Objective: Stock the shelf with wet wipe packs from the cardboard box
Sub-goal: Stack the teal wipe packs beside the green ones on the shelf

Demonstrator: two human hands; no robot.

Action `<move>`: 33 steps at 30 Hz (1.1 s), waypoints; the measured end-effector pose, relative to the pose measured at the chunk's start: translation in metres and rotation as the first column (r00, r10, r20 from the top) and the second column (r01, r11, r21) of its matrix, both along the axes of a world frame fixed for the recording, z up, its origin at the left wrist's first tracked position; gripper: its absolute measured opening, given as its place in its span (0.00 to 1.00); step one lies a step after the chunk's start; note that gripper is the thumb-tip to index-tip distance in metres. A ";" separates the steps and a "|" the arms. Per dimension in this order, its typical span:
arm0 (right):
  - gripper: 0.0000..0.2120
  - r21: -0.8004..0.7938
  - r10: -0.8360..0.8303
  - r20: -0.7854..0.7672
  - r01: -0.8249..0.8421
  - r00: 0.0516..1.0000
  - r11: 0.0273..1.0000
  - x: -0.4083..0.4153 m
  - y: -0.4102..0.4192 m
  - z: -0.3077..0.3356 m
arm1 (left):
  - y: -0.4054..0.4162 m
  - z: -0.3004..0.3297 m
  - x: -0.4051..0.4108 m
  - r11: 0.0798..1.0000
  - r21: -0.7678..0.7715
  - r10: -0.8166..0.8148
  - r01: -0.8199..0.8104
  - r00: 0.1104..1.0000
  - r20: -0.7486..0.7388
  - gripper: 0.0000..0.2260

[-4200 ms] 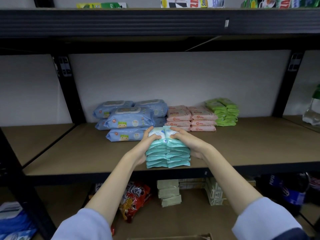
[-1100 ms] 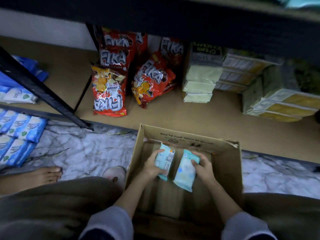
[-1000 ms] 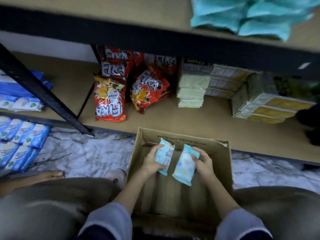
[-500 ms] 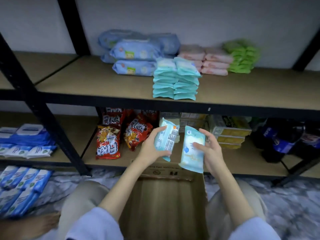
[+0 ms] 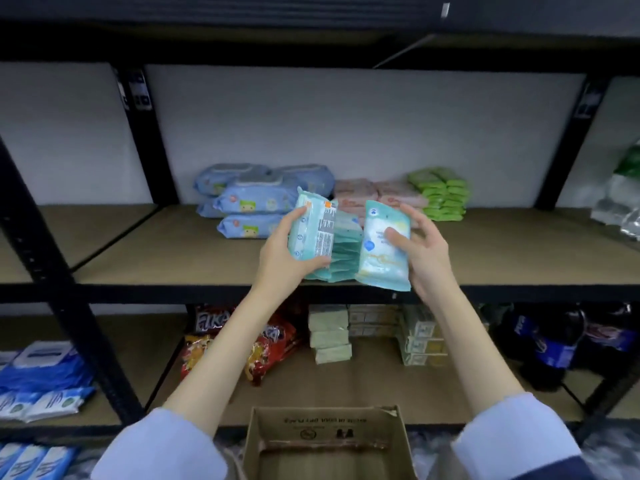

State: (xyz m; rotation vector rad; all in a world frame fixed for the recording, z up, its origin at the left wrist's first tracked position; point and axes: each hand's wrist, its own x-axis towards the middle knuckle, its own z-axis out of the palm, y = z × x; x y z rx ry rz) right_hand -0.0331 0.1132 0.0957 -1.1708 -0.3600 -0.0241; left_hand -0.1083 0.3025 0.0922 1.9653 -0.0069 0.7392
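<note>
Two wet wipe packs in hand, one each. Nearest me: cardboard box (image 5: 325,441), open, below the shelf; I cannot see what is left inside. Next: my left hand (image 5: 284,252) grips the left pack (image 5: 313,230), printed back toward me; my right hand (image 5: 420,251) holds the right pack (image 5: 382,245), thumb pressed on its face. Both hang upright just before the teal stack (image 5: 343,251) at the shelf (image 5: 173,251) front edge. Farther back: blue packs (image 5: 249,202), pink packs (image 5: 367,195), green packs (image 5: 440,194). Risk, as I judge it: the stack sits near the lip, so a careless push could tip it off.
</note>
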 end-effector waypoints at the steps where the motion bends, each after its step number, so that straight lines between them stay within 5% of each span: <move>1: 0.24 -0.030 -0.001 0.011 0.001 1.000 1.000 0.009 0.005 0.008 | 0.004 0.008 0.009 1.000 0.014 0.018 -0.018 1.000 -0.003 0.35; 13: 0.24 -0.396 -0.041 0.058 0.061 0.997 0.916 0.080 0.055 0.035 | 0.033 0.029 0.081 1.000 -0.009 0.018 -0.021 0.967 -0.254 0.32; 19: 0.28 -0.734 0.054 -0.039 -0.065 0.998 0.676 0.080 0.066 0.032 | 0.037 0.013 0.077 0.997 0.071 0.042 -0.019 0.943 -0.330 0.31; 25: 0.46 -0.639 -0.100 -0.161 -0.026 0.982 0.769 0.076 0.045 0.025 | 0.034 0.009 0.078 0.992 -0.120 -0.072 0.037 0.951 -0.301 0.21; 28: 0.41 -0.770 -0.183 -0.074 0.060 0.980 0.635 0.062 0.034 0.024 | 0.031 0.011 0.076 0.990 -0.137 -0.069 0.030 0.955 -0.288 0.21; 33: 0.34 -0.710 -0.220 -0.084 0.097 0.972 0.697 0.056 0.029 0.029 | 0.028 0.014 0.071 0.989 -0.145 -0.071 0.030 0.956 -0.285 0.24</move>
